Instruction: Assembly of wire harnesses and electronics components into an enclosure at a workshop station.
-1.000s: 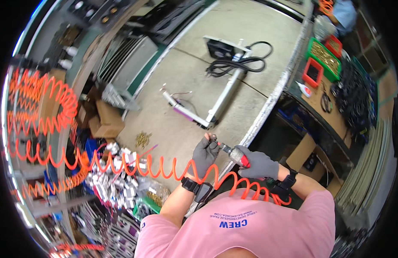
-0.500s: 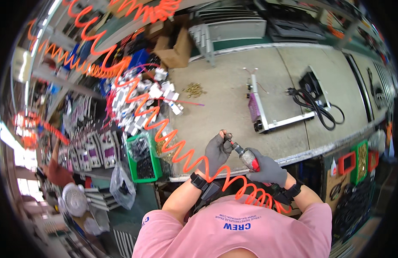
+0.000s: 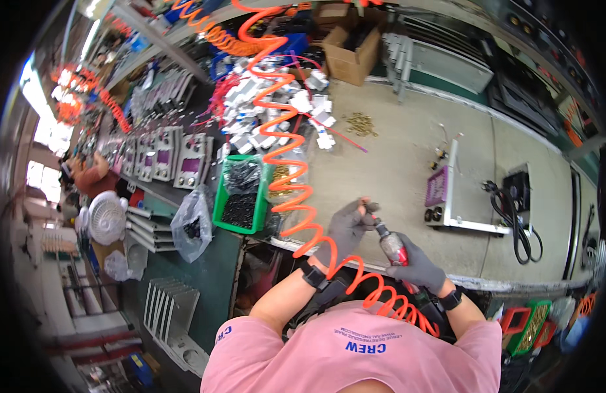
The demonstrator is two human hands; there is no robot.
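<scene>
My right hand, in a grey glove, is wrapped round an air screwdriver with a silver and red body. An orange coiled air hose runs from near it up past my left wrist. My left hand, gloved with bare fingertips, is pinched at the tool's tip; whatever small thing it holds is hidden. Both hands are over the bench's near edge. To their right lies a white metal frame with a purple grille, black fan and coiled black cable.
A green bin of small black parts stands left of my hands. Behind it are piled white connectors, a brass screw heap and a cardboard box. Another person works at the far left, near a white fan.
The view has swung left, so the bench and its things appear farther right. My left fingers stay pinched at the screwdriver's tip, and my right hand still grips the tool.
</scene>
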